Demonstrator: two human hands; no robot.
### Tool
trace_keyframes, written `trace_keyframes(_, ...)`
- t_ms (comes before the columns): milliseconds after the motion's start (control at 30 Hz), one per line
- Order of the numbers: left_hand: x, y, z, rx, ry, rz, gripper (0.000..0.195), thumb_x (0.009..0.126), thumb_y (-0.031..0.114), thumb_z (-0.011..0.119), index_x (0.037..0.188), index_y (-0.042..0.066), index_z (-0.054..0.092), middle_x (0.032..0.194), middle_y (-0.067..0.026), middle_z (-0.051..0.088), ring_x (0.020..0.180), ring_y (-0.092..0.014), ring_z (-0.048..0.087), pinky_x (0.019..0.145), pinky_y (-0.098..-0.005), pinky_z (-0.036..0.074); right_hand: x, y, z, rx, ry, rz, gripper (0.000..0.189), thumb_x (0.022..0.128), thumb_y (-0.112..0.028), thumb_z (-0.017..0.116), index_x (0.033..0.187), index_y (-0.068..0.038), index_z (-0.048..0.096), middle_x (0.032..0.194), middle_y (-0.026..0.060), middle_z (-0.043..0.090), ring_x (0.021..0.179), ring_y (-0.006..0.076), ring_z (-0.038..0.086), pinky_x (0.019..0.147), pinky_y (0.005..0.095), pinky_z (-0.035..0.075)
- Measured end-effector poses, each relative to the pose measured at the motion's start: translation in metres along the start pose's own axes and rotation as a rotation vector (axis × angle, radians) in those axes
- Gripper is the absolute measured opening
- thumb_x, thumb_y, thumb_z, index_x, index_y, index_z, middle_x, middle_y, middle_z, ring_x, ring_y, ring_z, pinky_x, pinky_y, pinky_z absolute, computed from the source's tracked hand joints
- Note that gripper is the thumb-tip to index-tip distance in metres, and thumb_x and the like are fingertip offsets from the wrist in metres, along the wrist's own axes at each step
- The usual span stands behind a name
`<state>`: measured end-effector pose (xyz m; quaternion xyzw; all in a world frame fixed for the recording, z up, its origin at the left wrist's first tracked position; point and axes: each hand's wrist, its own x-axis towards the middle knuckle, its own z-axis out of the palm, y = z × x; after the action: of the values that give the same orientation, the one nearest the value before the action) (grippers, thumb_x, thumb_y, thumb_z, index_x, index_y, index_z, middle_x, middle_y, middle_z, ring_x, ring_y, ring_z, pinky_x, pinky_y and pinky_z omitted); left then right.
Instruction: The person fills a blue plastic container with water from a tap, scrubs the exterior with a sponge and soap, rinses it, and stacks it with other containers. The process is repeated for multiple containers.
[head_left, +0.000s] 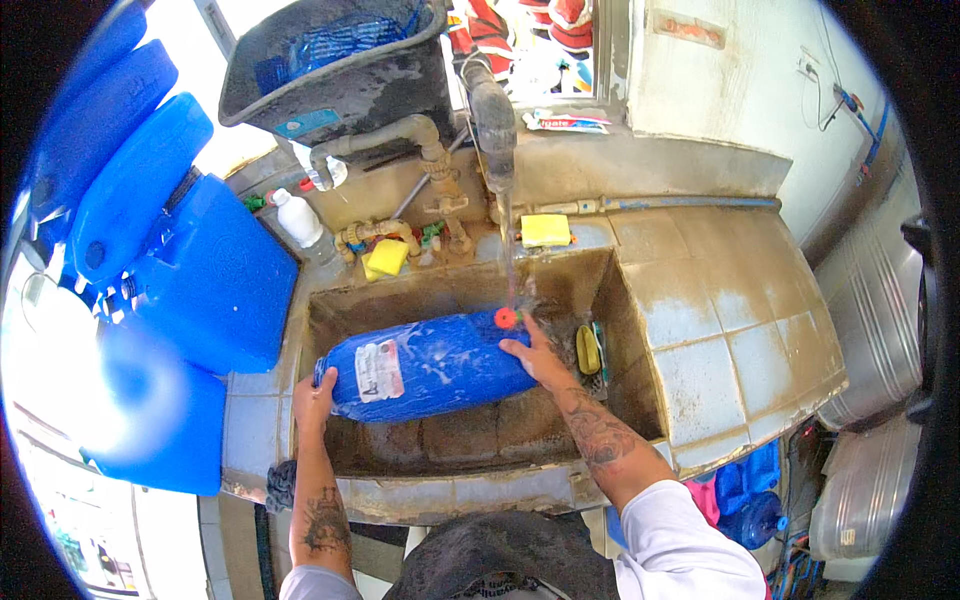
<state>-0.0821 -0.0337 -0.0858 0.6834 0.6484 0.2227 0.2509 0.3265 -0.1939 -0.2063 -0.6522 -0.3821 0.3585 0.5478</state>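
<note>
A blue plastic water container (450, 367) lies on its side across a tiled sink, wet with some white suds and bearing a worn label. My left hand (315, 394) grips its left end. At the other end my right hand (534, 351) holds it beside a red tap fitting (505, 318). Water falls in a thin stream (510, 262) from the pipe faucet (495, 142) onto that end. In the basin, right of my right hand, are a yellow-green scrub brush (588, 349) and a toothbrush (598, 346).
Several blue containers (217, 277) crowd the left side. Yellow sponges (388, 257) and a white bottle (297, 217) sit behind the sink. A black tub (360, 75) stands at the back; a tiled counter (705, 322) extends right. A dark cloth (281, 486) hangs at the front left.
</note>
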Motion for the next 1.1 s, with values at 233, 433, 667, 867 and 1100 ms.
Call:
trace_keyframes(233, -0.063, 0.186, 0.005, -0.076, 0.063, 0.813, 0.057, 0.08, 0.036, 0.082, 0.126, 0.004, 0.07, 0.108, -0.0265, 0.073, 0.101, -0.043, 0.071, 0.094, -0.0474, 0.053, 0.046, -0.003, -0.029, -0.454, 0.068, 0.067, 0.074, 0.105, -0.056, 0.037, 0.162, -0.009, 0.027, 0.163, 0.0217, 0.032, 0.152, 0.0421, 0.025, 0.125, 0.05, 0.015)
trace_keyframes(433, -0.002, 0.184, 0.027, 0.253, -0.54, 0.695, 0.072, 0.08, 0.043, 0.081, 0.138, 0.004, 0.062, 0.121, -0.023, 0.07, 0.116, -0.038, 0.067, 0.103, -0.0474, 0.049, 0.034, -0.079, -0.019, 0.384, -0.176, -0.179, 0.066, 0.111, -0.048, 0.031, 0.159, -0.004, 0.032, 0.161, 0.0147, 0.038, 0.148, 0.0241, 0.034, 0.123, 0.0362, 0.024)
trace_keyframes(667, -0.015, 0.265, 0.077, 0.46, -0.456, 0.81, 0.052, 0.081, 0.043, 0.08, 0.128, 0.021, 0.07, 0.11, -0.0195, 0.073, 0.105, -0.042, 0.069, 0.094, -0.0523, 0.053, 0.025, -0.157, -0.09, -0.279, -0.005, -0.427, 0.085, 0.083, -0.044, 0.081, 0.153, -0.009, 0.046, 0.152, 0.0249, 0.047, 0.146, 0.0349, 0.04, 0.12, 0.0453, 0.032)
trace_keyframes(867, 0.009, 0.301, 0.136, 0.396, -0.371, 1.083, 0.045, 0.084, 0.038, 0.078, 0.121, 0.013, 0.073, 0.107, -0.0179, 0.074, 0.101, -0.041, 0.069, 0.087, -0.051, 0.055, 0.025, -0.177, -0.093, -0.872, 0.053, -0.084, 0.116, 0.06, -0.057, 0.091, 0.157, -0.021, 0.04, 0.161, 0.0228, 0.032, 0.149, 0.0439, 0.029, 0.118, 0.0581, 0.033)
trace_keyframes(1100, 0.007, 0.368, 0.131, 0.028, -0.634, 1.031, 0.031, 0.091, 0.025, 0.067, 0.112, 0.005, 0.075, 0.093, -0.013, 0.076, 0.08, -0.025, 0.073, 0.074, -0.0404, 0.057, 0.016, -0.174, -0.016, -1.058, 0.062, -0.015, 0.118, 0.064, -0.067, 0.084, 0.158, -0.015, 0.035, 0.161, 0.0211, 0.031, 0.148, 0.0453, 0.028, 0.116, 0.0636, 0.03)
